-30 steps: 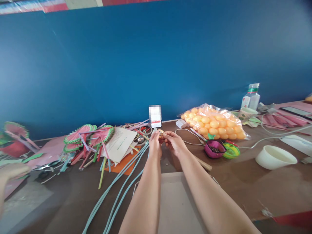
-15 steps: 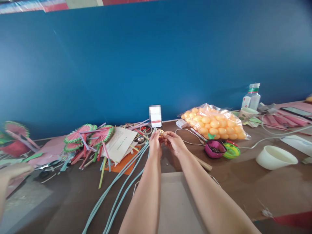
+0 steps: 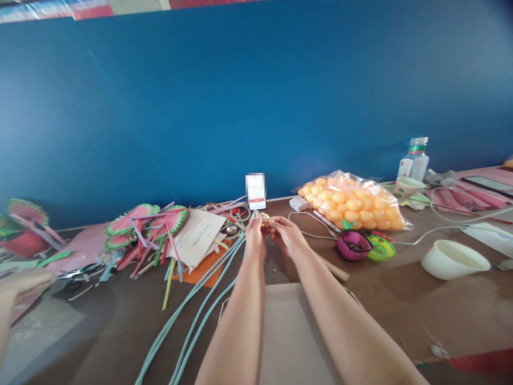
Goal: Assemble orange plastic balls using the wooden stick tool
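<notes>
Both hands meet at the middle of the table. Between their fingertips is a small shiny yellow-and-silver piece (image 3: 265,218), too small to make out its kind. My left hand (image 3: 255,239) is closed, its fingers pinching the piece from the left. From the right, my right hand (image 3: 286,233) pinches it between thumb and fingers. Long light-blue cords (image 3: 200,286) run from the table's front up to beside my left hand. A phone (image 3: 257,203) stands upright just beyond the hands. Left of them lies a silver round object (image 3: 231,229).
Pink-and-green paper fans (image 3: 166,222) and a white sheet (image 3: 198,235) lie to the left. Rightward are a bag of orange balls (image 3: 352,206), a purple container (image 3: 353,247) and a white bowl (image 3: 452,261). Another person's arm (image 3: 24,283) reaches in at far left.
</notes>
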